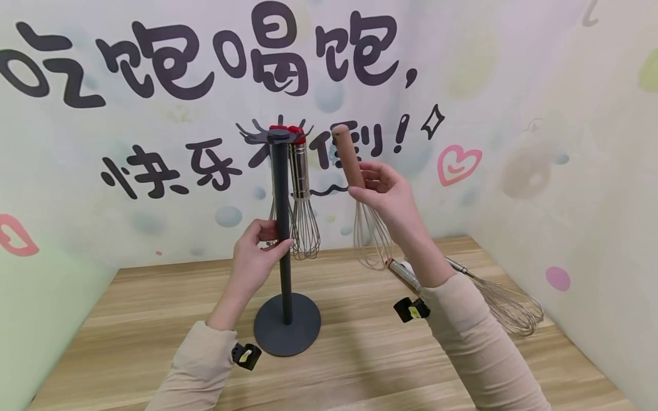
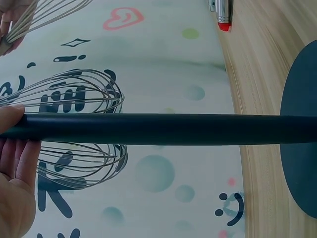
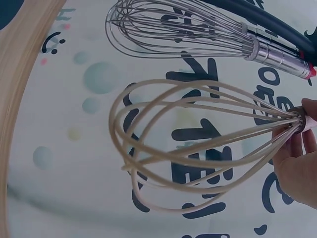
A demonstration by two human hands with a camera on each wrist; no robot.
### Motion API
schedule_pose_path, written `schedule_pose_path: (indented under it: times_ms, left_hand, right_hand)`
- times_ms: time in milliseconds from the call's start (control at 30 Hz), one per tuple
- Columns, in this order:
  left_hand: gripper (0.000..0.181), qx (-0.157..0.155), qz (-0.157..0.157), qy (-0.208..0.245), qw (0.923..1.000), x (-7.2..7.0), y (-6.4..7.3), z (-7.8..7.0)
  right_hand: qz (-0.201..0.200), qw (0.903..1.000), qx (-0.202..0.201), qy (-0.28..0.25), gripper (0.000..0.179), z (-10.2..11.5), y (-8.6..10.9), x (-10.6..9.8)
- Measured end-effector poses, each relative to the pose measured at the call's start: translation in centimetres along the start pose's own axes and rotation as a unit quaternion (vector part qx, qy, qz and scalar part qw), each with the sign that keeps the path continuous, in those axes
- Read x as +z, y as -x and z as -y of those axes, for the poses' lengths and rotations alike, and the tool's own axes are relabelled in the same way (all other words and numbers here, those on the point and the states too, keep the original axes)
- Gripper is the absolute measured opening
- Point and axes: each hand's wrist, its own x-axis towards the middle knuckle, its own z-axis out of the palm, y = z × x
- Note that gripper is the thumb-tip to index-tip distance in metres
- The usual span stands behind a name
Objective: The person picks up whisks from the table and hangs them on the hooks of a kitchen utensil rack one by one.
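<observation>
My left hand grips the dark post of a utensil stand, which stands upright on a round base with hooks at its top. Two metal whisks with red ends hang from those hooks; the nearer one is on the post's right, the other partly hidden behind the post. To the right of the stand, my right hand pinches a whisk with a brown handle low on that handle. This whisk is raised off the table, handle up, and its pale wire loops hang downward, apart from the stand.
On the table's right side lies a large metal whisk, partly behind my right forearm. Another metal handle with a red end lies beside it. The wooden table meets a printed wall at the back, with another wall on the right.
</observation>
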Motion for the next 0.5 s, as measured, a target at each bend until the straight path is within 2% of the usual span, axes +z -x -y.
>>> schedule_pose_path:
  times_ms: [200,500]
  left_hand:
    - [0.034,-0.011,0.005,0.003,0.9999,-0.1,0.0,0.0]
    - [0.031,-0.019,0.000,0.010,0.9998,-0.2,0.0,0.1]
  right_hand:
    - [-0.002,0.9998,-0.012,-0.015,0.045,0.5,0.0,0.6]
    - [-0.006,0.9996,-0.028,0.003,0.040,1.1,-0.3,1.4]
